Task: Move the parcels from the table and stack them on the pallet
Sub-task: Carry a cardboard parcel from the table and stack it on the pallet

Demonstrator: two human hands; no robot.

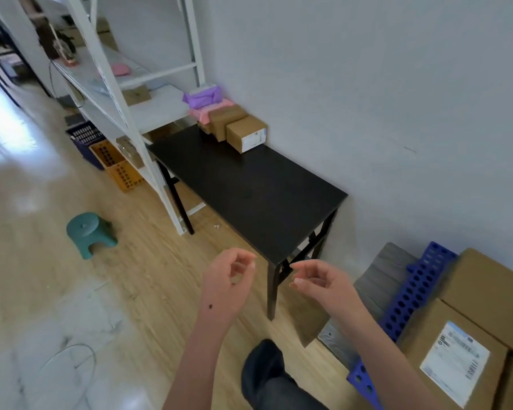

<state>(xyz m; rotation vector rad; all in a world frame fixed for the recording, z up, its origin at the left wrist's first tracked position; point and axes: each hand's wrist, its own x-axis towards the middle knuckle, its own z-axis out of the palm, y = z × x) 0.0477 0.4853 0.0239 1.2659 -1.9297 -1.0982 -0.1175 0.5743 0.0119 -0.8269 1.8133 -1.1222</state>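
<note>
Both hands are empty w/ fingers loosely curled, left hand (230, 279) & right hand (317, 284) near the table (249, 190) front corner, while the parcels (245, 137) sit at its far end, well apart, about even for either hand.

Both hands, left hand (231, 276) and right hand (320, 282), hang empty with fingers loosely curled. Parcels (234, 125) sit at the black table's (249, 190) far end. Boxes (471, 321) rest on the blue pallet (412, 294), near right.

Parcels (233, 125) on table's (249, 190) far end; pallet (412, 294) right
</note>
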